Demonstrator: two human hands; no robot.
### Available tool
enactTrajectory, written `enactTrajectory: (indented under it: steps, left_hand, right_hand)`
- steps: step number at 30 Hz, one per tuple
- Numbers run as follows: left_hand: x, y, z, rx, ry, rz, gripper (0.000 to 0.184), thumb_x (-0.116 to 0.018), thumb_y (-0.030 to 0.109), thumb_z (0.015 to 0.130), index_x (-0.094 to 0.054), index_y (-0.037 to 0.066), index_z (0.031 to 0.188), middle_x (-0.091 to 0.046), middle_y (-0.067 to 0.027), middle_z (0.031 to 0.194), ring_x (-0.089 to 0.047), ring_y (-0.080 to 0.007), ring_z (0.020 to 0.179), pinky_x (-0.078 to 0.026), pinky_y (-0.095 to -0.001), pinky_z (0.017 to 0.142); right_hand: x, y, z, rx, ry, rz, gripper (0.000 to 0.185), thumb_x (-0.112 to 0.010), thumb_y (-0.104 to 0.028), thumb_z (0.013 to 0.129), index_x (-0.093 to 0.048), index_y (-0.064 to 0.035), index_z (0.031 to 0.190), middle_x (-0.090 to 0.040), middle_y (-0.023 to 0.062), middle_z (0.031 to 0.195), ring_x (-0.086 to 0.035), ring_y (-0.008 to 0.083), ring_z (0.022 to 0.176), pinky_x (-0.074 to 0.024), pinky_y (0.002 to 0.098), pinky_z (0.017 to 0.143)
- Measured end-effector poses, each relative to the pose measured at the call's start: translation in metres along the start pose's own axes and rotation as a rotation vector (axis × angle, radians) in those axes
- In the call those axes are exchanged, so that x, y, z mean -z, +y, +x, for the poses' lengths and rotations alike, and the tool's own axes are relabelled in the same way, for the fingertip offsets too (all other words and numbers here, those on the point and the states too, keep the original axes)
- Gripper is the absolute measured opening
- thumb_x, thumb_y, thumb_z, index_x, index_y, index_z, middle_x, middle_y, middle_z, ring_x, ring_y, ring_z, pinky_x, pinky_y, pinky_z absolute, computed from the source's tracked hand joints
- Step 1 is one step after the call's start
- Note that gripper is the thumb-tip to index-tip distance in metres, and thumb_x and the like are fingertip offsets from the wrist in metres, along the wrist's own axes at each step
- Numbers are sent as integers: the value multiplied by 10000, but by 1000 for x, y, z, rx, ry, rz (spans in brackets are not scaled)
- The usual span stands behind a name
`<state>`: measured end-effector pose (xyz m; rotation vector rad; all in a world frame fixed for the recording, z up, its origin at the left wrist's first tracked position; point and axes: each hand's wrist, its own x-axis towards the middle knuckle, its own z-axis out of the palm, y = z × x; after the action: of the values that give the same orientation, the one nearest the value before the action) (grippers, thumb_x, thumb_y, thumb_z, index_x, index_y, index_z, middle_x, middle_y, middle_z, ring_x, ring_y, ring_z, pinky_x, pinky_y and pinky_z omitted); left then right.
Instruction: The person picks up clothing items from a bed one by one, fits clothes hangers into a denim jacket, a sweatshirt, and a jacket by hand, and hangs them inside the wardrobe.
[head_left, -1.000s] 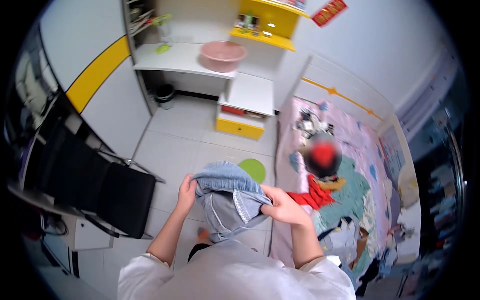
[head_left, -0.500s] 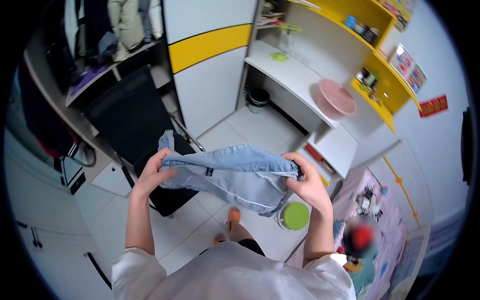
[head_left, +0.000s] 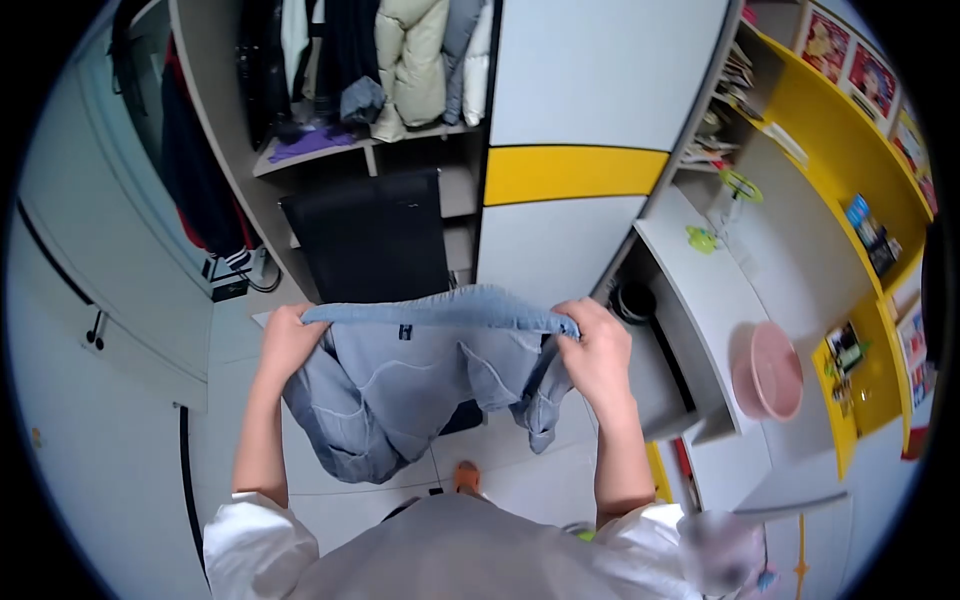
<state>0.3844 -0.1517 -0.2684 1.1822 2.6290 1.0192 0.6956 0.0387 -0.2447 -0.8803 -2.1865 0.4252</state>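
Observation:
A light blue denim jacket [head_left: 400, 380] hangs in front of me with its paler inner side, seams and a small dark label showing. My left hand [head_left: 290, 345] is closed on the left end of its top edge. At the opposite end, my right hand [head_left: 595, 345] grips the same edge, thumb toward me. The edge is stretched between both hands, while the cloth below droops in folds over the floor. Parts of the fingers are hidden behind the fabric.
A black chair [head_left: 370, 235] stands beyond the jacket, before an open wardrobe [head_left: 370, 155] of hanging clothes. To the right, a white desk [head_left: 700, 290] holds a pink basin [head_left: 775, 370]; a black bin [head_left: 632, 300] sits below. Yellow shelves [head_left: 820, 90] line the wall.
The jacket has gone from bunched and folded to hanging open below its top edge. My view has turned left, bringing the wardrobe toward the centre.

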Motion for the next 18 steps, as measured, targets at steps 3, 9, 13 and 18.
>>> enactTrajectory:
  steps: [3, 9, 13, 18]
  left_hand:
    - [29, 21, -8, 212, -162, -401, 162, -642, 113, 726, -672, -46, 720, -641, -90, 637, -591, -140, 629, -472, -282, 609]
    - [45, -9, -19, 175, -366, -1358, 399, -601, 74, 792, -525, -56, 1161, -612, -149, 1112, -610, -244, 975, -473, -355, 884]
    - [50, 43, 12, 308, -52, -1788, 294, -502, 198, 878, -593, -23, 1048, -648, -152, 1021, -620, -272, 928, -481, -371, 866]
    - [50, 51, 43, 85, 76, -1859, 299, -485, 226, 895, -601, -22, 1013, -657, -141, 993, -624, -262, 917, -479, -369, 859]
  right_hand:
    - [-1, 24, 23, 52, -306, 127, 138, -649, -107, 687, -656, -45, 810, -604, 109, 769, -591, 330, 785, -464, 382, 683]
    - [-1, 18, 64, -104, -711, 718, 148, -682, -118, 760, -677, 4, 844, -661, 77, 754, -577, 149, 669, -461, 275, 654]
    - [-36, -12, 87, -327, -679, 1363, 182, -623, -86, 825, -653, 49, 943, -664, 54, 905, -599, 119, 800, -463, 246, 736]
    - [-74, -53, 123, -421, -570, 1639, 246, -580, -123, 872, -603, 60, 1034, -655, 113, 983, -627, 171, 877, -479, 283, 805]
